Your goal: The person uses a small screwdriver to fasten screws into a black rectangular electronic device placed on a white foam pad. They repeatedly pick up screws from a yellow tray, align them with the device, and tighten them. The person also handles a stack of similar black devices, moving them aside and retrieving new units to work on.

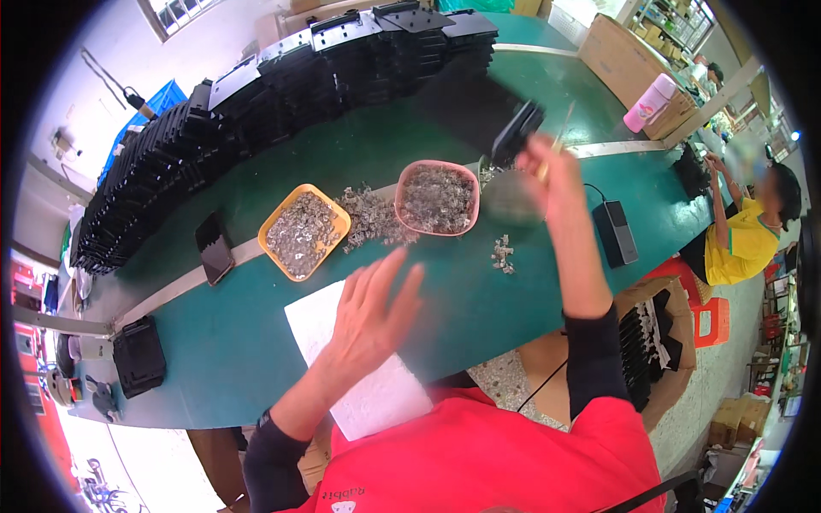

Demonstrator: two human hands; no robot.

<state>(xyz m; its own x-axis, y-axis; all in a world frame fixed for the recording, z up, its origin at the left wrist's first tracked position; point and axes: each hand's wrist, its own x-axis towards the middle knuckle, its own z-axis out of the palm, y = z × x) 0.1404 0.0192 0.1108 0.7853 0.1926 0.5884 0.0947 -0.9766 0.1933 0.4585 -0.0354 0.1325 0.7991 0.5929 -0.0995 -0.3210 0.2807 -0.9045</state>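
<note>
My right hand [552, 167] is raised over the far side of the green table, its fingers closed on a black plastic panel [516, 134]. The panel is smeared by motion, and its broad dark part stretches to the left. My left hand [369, 312] hovers with fingers spread and nothing in them. Below it a white sheet [380, 398] lies across the table's near edge. Between my hands stands a pink bowl [398, 214] of small clear pieces. Left of it is a yellow bowl [268, 250] of similar pieces, with a loose pile [368, 218] between the bowls.
Tall stacks of black panels [299, 85] line the far edge. A phone [214, 248], a black box-shaped device [616, 232] and a pink bottle [652, 103] stand on the table [214, 342]. At right are an open carton [684, 368] of black parts and a co-worker in yellow [735, 248].
</note>
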